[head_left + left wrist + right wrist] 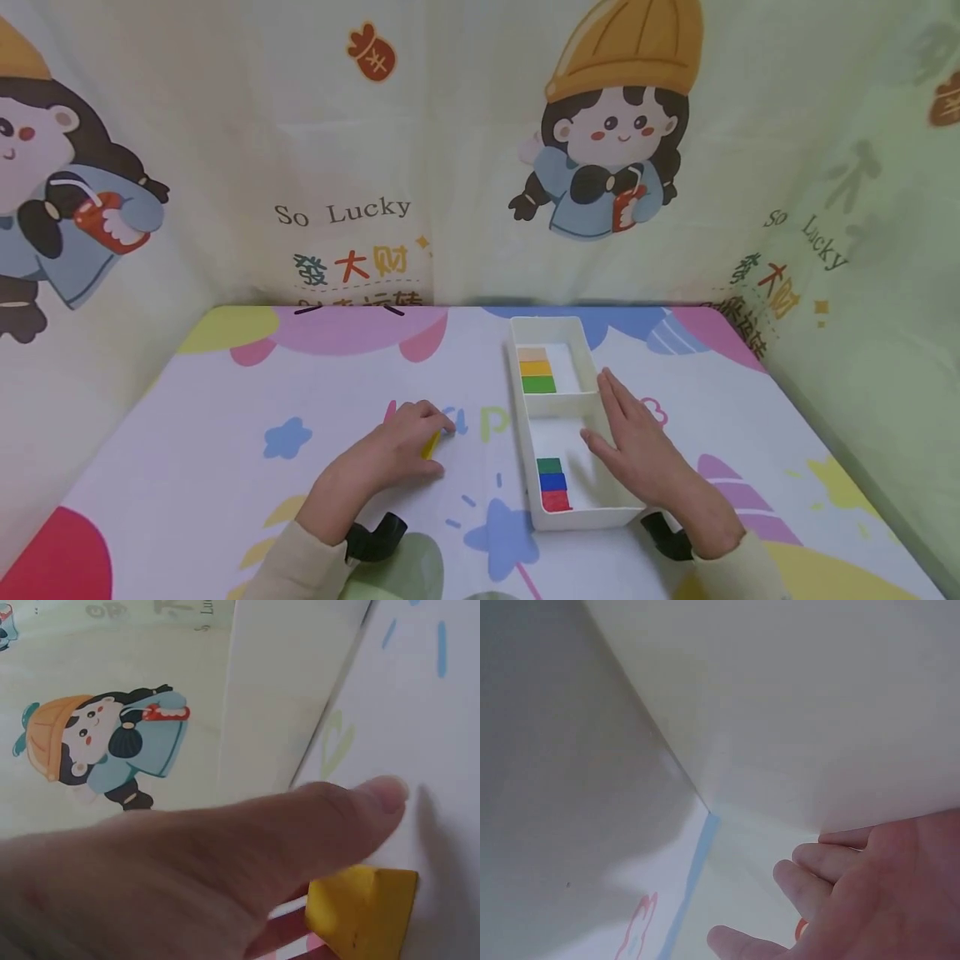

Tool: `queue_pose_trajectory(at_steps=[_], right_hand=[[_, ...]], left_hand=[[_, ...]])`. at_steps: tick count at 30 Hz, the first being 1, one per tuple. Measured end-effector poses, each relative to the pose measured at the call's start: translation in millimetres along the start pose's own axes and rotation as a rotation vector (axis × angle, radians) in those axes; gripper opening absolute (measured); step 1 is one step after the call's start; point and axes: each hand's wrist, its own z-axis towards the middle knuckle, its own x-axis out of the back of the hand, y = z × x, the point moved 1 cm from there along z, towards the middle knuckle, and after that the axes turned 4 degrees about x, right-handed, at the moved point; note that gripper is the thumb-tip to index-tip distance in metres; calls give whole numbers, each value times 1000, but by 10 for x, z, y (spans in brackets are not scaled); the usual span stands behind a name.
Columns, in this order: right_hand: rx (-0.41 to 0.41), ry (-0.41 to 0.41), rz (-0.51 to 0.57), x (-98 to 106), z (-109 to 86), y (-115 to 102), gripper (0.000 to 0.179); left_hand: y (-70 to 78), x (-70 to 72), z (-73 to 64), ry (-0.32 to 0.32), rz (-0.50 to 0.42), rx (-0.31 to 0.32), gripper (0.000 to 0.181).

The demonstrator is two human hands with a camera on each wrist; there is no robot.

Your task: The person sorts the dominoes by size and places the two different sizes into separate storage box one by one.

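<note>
My left hand (pixel 397 446) is left of the white box, close over the table, its fingers curled about a yellow block (pixel 431 445). In the left wrist view the thumb reaches across above that yellow block (pixel 364 907), with other fingers partly hidden behind it. My right hand (pixel 637 450) lies along the right side of the white two-compartment box (pixel 588 521), fingers straight and thumb spread over the near compartment. In the right wrist view the fingers (pixel 806 889) are extended and hold nothing.
Peach, orange (pixel 535 368) and light green blocks line the left wall of the box's far compartment. Dark green, blue (pixel 552 482) and red blocks line the near one's left wall. A patterned cloth (pixel 480 167) hangs behind and beside the printed table (pixel 225 467).
</note>
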Motion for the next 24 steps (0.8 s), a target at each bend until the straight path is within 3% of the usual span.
queue_pose_trajectory(at_steps=[8,24], right_hand=[[5,-4,9,12,-4,-7,85],[8,0,5,14,-8,8,86]], left_hand=[[30,5,-40,-6,-25,99,48],[69,-68,36,43,65,-47,47]])
